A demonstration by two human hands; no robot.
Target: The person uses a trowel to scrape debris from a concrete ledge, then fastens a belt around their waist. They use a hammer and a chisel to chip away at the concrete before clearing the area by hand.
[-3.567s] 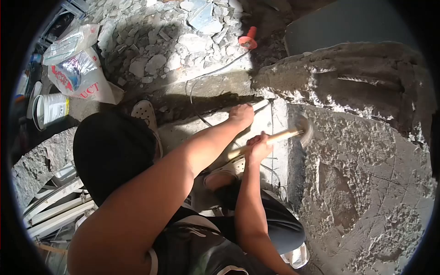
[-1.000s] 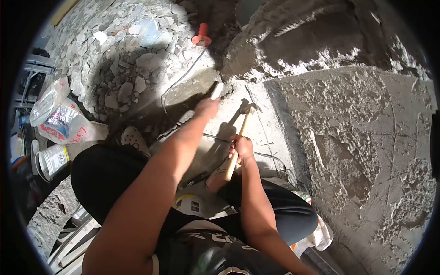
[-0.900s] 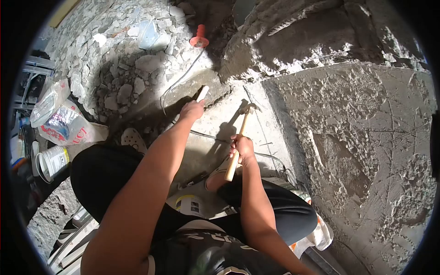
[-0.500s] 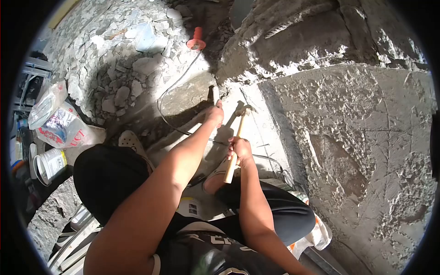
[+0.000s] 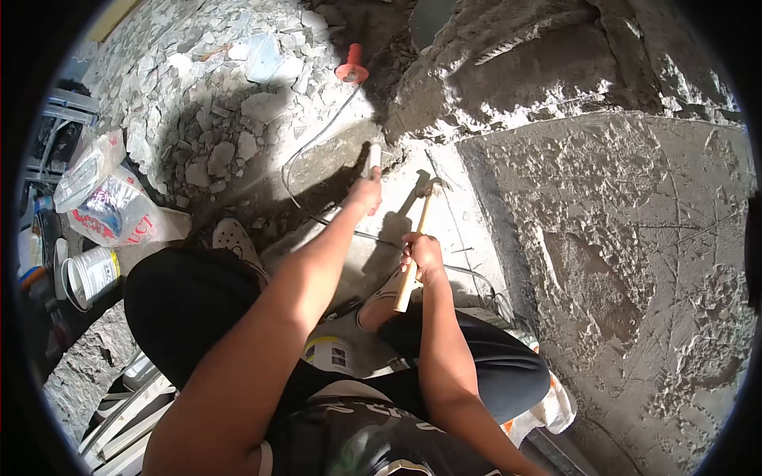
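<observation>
My left hand [image 5: 366, 195] is closed around a pale, short bar-like tool [image 5: 375, 155], whose far end points toward the foot of the rough concrete. To its right, my right hand [image 5: 424, 252] grips a hammer by its light wooden handle [image 5: 406, 287]. The dark hammer head [image 5: 433, 185] is over the sunlit concrete strip [image 5: 456, 218], to the right of the tool, and does not touch it. A shadow of the hammer falls on the strip.
Broken rubble [image 5: 230, 151] lies at the upper left. A red cone-shaped object [image 5: 352, 70] stands near a grey cable [image 5: 290, 170]. A plastic bag [image 5: 119, 206] and a white bucket [image 5: 94, 274] are at left. Roughened concrete [image 5: 619, 206] fills the right side.
Both hands keep their holds. The hammer head now appears slightly lower and farther right, with its handle a little more upright. The surroundings have shifted slightly in view.
</observation>
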